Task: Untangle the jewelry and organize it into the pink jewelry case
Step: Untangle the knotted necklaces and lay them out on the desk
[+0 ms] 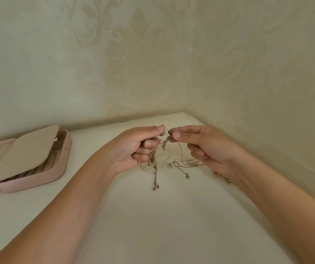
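Left hand (pixel 133 149) and right hand (pixel 206 147), fingers curled, each pinch one chain tangle (pixel 155 174) near the tabletop's (pixel 153 216) far corner. One open pink jewelry case (pixel 57 165) lies at its left edge.

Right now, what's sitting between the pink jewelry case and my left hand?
Nothing: in the head view only bare white tabletop separates the pink jewelry case from your left hand, which pinches the tangled chains.

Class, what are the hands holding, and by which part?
The left hand and right hand each pinch the tangled chains near the top of the knot.
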Motion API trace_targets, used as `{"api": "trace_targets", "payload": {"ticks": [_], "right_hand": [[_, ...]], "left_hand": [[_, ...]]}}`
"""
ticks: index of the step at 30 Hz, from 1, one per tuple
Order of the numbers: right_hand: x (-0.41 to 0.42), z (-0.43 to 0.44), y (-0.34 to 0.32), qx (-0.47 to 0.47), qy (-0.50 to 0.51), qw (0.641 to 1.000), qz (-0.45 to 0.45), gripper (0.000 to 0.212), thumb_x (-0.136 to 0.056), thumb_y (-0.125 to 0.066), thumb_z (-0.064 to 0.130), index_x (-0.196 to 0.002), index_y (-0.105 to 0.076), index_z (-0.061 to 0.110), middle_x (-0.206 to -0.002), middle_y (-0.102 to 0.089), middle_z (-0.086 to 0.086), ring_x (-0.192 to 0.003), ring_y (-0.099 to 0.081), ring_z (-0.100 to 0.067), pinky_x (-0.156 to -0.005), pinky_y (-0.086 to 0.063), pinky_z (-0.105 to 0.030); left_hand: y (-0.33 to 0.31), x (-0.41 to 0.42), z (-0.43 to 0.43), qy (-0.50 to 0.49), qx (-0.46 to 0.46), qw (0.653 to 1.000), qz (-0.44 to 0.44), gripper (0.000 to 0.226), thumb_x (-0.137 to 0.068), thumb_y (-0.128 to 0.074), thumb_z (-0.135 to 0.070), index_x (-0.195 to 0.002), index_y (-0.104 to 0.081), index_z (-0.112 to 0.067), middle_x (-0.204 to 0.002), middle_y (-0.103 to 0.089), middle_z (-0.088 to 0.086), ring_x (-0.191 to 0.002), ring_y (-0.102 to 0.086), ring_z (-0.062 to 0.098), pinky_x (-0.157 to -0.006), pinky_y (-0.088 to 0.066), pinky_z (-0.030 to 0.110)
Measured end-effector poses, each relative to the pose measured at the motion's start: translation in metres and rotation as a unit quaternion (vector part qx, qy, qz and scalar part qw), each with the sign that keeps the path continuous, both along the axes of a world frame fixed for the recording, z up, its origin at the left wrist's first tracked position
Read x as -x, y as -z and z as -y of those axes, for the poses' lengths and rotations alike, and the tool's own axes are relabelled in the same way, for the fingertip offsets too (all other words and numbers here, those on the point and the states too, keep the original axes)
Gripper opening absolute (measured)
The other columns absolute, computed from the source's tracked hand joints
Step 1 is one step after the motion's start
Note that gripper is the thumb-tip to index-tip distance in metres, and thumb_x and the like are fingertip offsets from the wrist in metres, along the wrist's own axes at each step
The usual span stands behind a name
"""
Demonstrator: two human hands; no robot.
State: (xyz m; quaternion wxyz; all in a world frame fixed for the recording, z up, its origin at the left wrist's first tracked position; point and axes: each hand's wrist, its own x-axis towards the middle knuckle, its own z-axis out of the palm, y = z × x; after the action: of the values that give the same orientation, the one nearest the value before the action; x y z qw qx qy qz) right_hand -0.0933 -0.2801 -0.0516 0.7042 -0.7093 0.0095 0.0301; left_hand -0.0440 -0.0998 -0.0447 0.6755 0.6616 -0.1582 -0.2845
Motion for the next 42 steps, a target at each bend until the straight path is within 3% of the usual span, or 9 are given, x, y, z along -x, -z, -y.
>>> {"api": "trace_targets", "payload": {"ticks": [6, 11, 18, 20, 24, 28, 34, 38, 42], "right_hand": [[-0.002, 0.000, 0.002, -0.061, -0.031, 0.998, -0.013, 0.004, -0.087, -0.061, 0.016, -0.084, -0.064, 0.014, -0.075, -0.068, 0.004, -0.035, -0.026, -0.002, -0.035, -0.021, -0.013], [-0.002, -0.001, 0.003, -0.001, -0.021, 1.000, 0.000, 0.006, -0.085, -0.065, 0.009, -0.081, -0.066, 0.014, -0.059, -0.054, 0.002, -0.036, -0.022, -0.006, -0.038, -0.015, -0.017], [-0.005, -0.012, 0.010, 0.128, 0.145, 0.979, 0.060, 0.022, -0.095, -0.052, 0.017, -0.084, -0.070, 0.020, -0.053, -0.064, 0.001, -0.039, -0.026, -0.014, -0.037, -0.022, -0.019], [-0.005, -0.016, 0.009, 0.066, 0.135, 0.988, 0.020, 0.025, -0.100, -0.047, 0.030, -0.092, -0.068, 0.018, -0.057, -0.065, -0.002, -0.041, -0.032, -0.018, -0.036, -0.023, -0.019], [-0.003, -0.019, 0.008, -0.089, -0.007, 0.987, -0.131, 0.070, -0.088, -0.033, 0.073, -0.100, -0.064, 0.012, -0.076, -0.064, -0.016, -0.045, -0.038, -0.023, -0.036, -0.030, -0.020], [-0.004, -0.016, 0.010, -0.124, 0.015, 0.983, -0.137, 0.065, -0.089, -0.038, 0.067, -0.127, -0.051, 0.016, -0.068, -0.065, -0.001, -0.042, -0.048, -0.014, -0.047, -0.042, -0.022], [-0.004, -0.003, 0.007, -0.161, 0.063, 0.980, -0.101, 0.050, -0.090, -0.060, 0.040, -0.129, -0.046, 0.011, -0.113, -0.063, -0.014, -0.065, -0.070, -0.019, -0.060, -0.058, -0.027], [-0.006, 0.009, 0.003, -0.148, 0.032, 0.987, -0.059, 0.029, -0.089, -0.063, 0.011, -0.117, -0.058, 0.006, -0.098, -0.070, -0.007, -0.072, -0.070, -0.013, -0.068, -0.058, -0.022], [-0.005, 0.017, -0.007, -0.180, 0.024, 0.982, -0.045, 0.013, -0.087, -0.063, 0.020, -0.080, -0.063, 0.010, -0.058, -0.054, 0.002, -0.045, -0.047, -0.006, -0.065, -0.057, -0.022]], "left_hand": [[0.005, -0.005, 0.001, -0.060, -0.003, 0.998, 0.012, 0.020, -0.091, -0.057, -0.029, -0.074, -0.051, -0.019, -0.072, -0.047, -0.007, -0.050, -0.032, 0.003, -0.037, -0.020, 0.012], [0.002, -0.005, -0.001, -0.097, 0.035, 0.995, -0.011, 0.021, -0.095, -0.053, -0.027, -0.075, -0.051, -0.019, -0.069, -0.055, -0.005, -0.047, -0.030, 0.003, -0.036, -0.018, 0.012], [-0.003, 0.014, 0.007, 0.039, -0.016, 0.999, 0.029, 0.026, -0.091, -0.049, -0.034, -0.100, -0.072, -0.027, -0.048, -0.020, -0.013, -0.049, -0.005, 0.007, -0.038, -0.012, 0.015], [-0.001, 0.015, 0.010, 0.041, 0.007, 0.999, 0.010, 0.027, -0.094, -0.047, -0.025, -0.109, -0.070, -0.027, -0.045, -0.021, -0.014, -0.047, -0.005, 0.006, -0.039, -0.009, 0.016], [0.003, 0.010, 0.008, 0.075, 0.034, 0.997, 0.006, 0.029, -0.094, -0.045, -0.012, -0.104, -0.070, -0.024, -0.041, -0.024, -0.015, -0.038, -0.008, 0.002, -0.034, -0.009, 0.013], [0.000, 0.012, 0.000, 0.189, -0.038, 0.980, 0.047, 0.021, -0.077, -0.061, -0.036, -0.085, -0.076, -0.024, -0.039, -0.035, -0.015, -0.031, -0.022, 0.000, -0.034, -0.009, 0.012], [0.008, -0.001, -0.008, 0.202, -0.082, 0.974, 0.064, 0.082, -0.038, -0.068, -0.084, -0.091, -0.078, -0.022, -0.046, -0.034, -0.013, -0.041, -0.021, 0.001, -0.036, -0.021, 0.010], [0.008, -0.008, -0.012, 0.179, -0.090, 0.977, 0.076, 0.100, -0.030, -0.066, -0.087, -0.100, -0.074, -0.016, -0.056, -0.047, -0.011, -0.043, -0.023, 0.002, -0.039, -0.022, 0.011], [0.009, -0.008, -0.013, 0.222, -0.094, 0.970, 0.038, 0.130, -0.023, -0.060, -0.092, -0.122, -0.057, -0.009, -0.085, -0.070, 0.003, -0.045, -0.024, 0.002, -0.040, -0.023, 0.011]]}}
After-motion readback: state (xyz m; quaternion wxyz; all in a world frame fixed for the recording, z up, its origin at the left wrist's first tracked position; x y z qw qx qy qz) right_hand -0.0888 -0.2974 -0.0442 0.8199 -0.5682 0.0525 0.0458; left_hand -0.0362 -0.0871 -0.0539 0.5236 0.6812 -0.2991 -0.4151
